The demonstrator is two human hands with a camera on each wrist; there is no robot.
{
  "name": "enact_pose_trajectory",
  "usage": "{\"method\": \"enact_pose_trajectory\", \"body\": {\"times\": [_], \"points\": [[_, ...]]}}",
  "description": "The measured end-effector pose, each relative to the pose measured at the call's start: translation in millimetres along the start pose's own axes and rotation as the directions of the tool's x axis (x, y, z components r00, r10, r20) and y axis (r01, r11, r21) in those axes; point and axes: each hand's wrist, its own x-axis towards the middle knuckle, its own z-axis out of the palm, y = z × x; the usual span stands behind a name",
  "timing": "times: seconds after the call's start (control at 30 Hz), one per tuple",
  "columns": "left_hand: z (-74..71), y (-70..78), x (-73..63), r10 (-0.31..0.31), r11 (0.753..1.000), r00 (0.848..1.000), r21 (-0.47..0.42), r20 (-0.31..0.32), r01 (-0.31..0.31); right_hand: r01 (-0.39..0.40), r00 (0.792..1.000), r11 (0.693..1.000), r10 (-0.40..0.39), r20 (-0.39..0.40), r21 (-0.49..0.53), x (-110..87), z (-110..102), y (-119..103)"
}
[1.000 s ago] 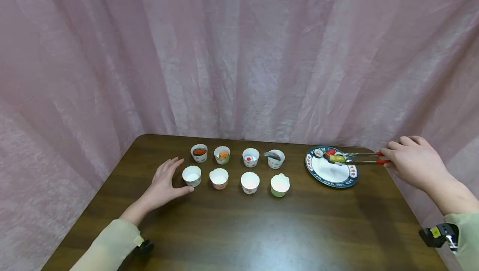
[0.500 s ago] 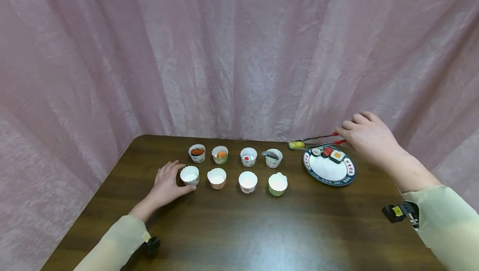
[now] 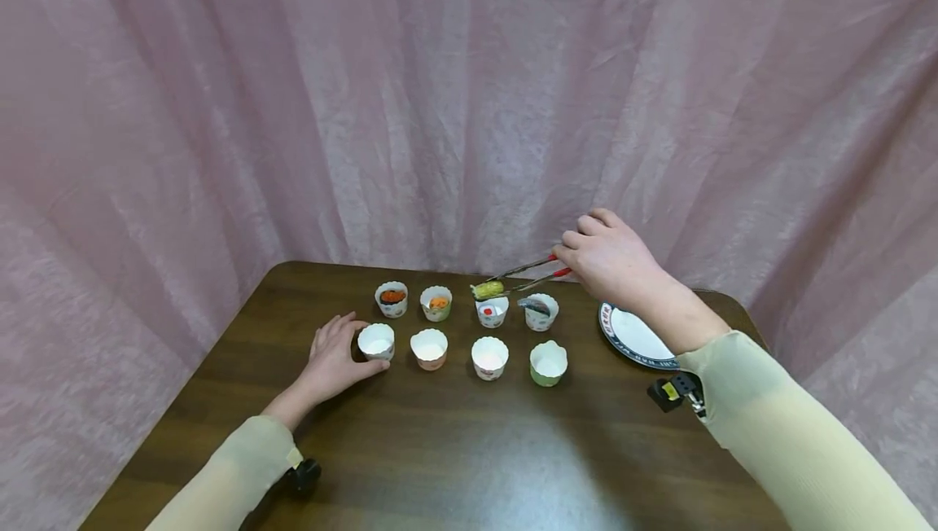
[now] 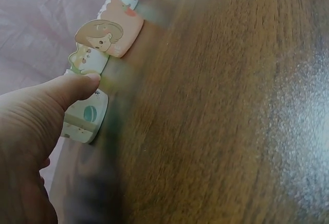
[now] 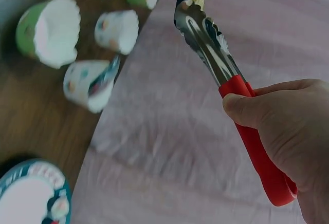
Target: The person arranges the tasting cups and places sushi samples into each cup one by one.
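In the head view my right hand (image 3: 611, 261) grips red-handled metal tongs (image 3: 522, 269). Between their tips is a yellow-green sushi roll (image 3: 487, 291), held above the back-row paper cup (image 3: 492, 316) with a small red-topped piece in it. The right wrist view shows the thumb pressed on the red handle (image 5: 257, 154). At the left, my left hand (image 3: 335, 362) holds the front-row white paper cup (image 3: 377, 342) between thumb and fingers. In the left wrist view its thumb (image 4: 85, 85) lies against the cup; the other fingers are mostly hidden.
Other back-row cups hold an orange-topped dark piece (image 3: 392, 297), an orange piece (image 3: 438, 303) and a grey-blue piece (image 3: 532, 304). Three more front-row cups look empty inside. A blue-rimmed plate (image 3: 618, 344) sits partly behind my right arm; a sushi piece (image 5: 59, 207) shows on it.
My right hand has carried the sushi roll in the tongs leftward from the plate to over the back-row cups. My left hand has closed in around the front-left cup.
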Motion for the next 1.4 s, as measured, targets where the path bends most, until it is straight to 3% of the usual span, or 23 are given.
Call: {"method": "enact_pose_trajectory", "body": {"times": [0.23,0.43,0.83,1.4], "points": [[-1.4,2.7,2.7,-0.011,1.000,1.000,-0.008,-0.014,0.010,0.040,0.998,0.999,-0.040,-0.046,-0.009,35.7,10,-25],[0.3,4.0,4.0,-0.016,1.000,1.000,-0.009,-0.014,0.016,0.052,0.998,0.998,-0.053,-0.020,-0.028,54.9,17,-41],[0.2,3.9,6.6,-0.022,1.000,1.000,-0.007,-0.006,0.022,0.079,0.997,0.997,-0.079,0.001,0.009,87.9,26,-70],[2.8,4.6,7.8,-0.032,0.999,0.999,-0.033,-0.005,0.032,0.141,0.990,0.987,-0.142,-0.004,-0.077,121.5,36,-101]]}}
